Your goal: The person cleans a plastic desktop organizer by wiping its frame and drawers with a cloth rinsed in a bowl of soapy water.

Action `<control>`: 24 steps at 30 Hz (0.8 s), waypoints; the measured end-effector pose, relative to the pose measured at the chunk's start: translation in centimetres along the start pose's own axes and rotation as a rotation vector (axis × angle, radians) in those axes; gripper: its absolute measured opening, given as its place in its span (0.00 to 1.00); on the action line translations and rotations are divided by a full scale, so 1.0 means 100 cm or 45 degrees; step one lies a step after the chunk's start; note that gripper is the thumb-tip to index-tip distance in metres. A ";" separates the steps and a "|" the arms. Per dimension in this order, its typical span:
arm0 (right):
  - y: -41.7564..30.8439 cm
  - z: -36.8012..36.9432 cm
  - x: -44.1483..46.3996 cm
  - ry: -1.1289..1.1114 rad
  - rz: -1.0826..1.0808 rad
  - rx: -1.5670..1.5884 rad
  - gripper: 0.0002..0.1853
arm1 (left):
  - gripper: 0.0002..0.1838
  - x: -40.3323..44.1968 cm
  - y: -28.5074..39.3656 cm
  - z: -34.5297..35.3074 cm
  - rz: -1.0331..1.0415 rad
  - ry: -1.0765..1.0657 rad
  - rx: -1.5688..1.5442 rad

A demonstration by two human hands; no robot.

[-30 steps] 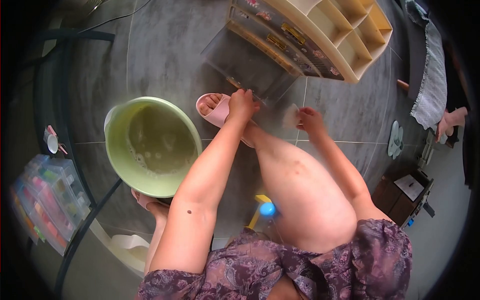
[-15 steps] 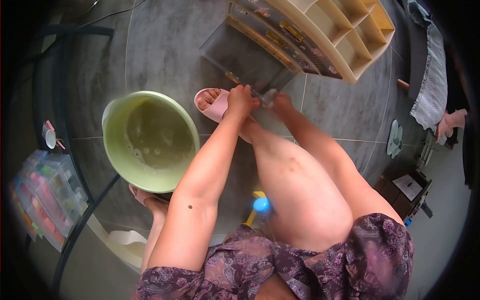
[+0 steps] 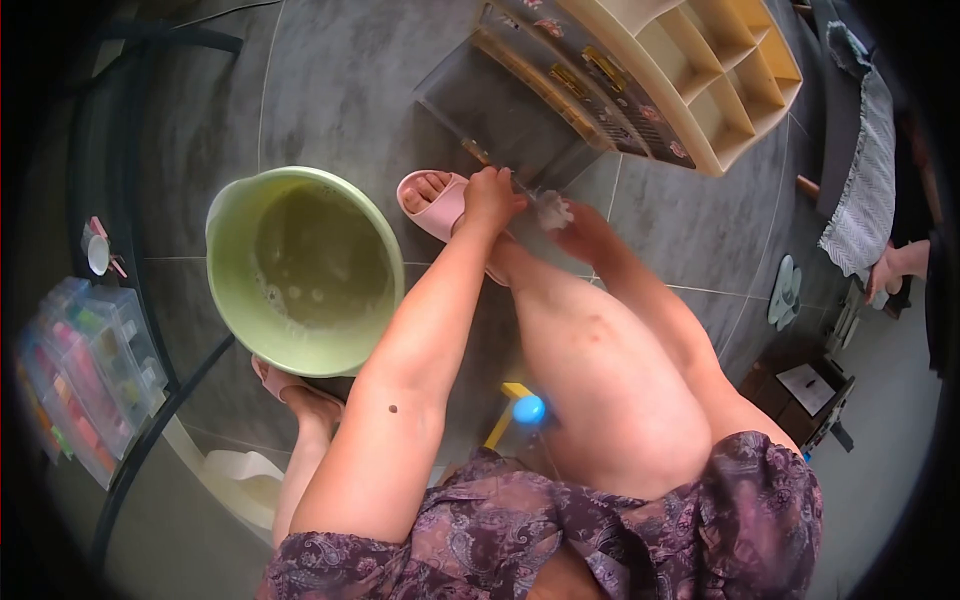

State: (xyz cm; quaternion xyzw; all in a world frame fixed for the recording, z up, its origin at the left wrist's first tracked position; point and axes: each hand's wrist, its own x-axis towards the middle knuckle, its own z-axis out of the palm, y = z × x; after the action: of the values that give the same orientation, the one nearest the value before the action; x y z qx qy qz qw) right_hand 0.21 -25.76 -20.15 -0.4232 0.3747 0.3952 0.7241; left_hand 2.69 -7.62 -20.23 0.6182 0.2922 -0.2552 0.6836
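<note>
My left hand [image 3: 490, 203] is closed on the front edge of a see-through drawer [image 3: 500, 105], near its gold handle. The drawer stands out from a beige storage cabinet [image 3: 705, 158] with dark, flower-patterned fronts. At the drawer's right corner, my right hand [image 3: 583, 232] has its fingers closed around a small white crumpled cloth [image 3: 552, 210]. The cloth is close to the drawer's front; whether it touches I cannot tell. Part of the right fingers is hidden behind the cloth.
A green tub [image 3: 222, 270] of cloudy water stands to the left. My foot in a pink slipper [image 3: 440, 215] is beside my left hand. Clear boxes [image 3: 95, 370] sit at far left, pale green slippers [image 3: 786, 290] on the right, and another person's foot [image 3: 890, 270] at far right.
My right hand has moved slightly down and right, and more of the white cloth shows. My left hand stays on the drawer. The whole view has shifted a little.
</note>
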 end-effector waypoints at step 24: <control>-0.013 0.002 0.002 0.017 -0.065 -0.208 0.10 | 0.13 -0.006 0.006 0.002 -0.062 0.067 -0.025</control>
State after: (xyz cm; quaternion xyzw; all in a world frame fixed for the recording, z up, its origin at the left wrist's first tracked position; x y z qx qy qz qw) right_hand 1.47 -25.93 -19.81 -0.4930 0.3351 0.4032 0.6943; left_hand 2.73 -7.72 -19.33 0.6108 0.3275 -0.2524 0.6753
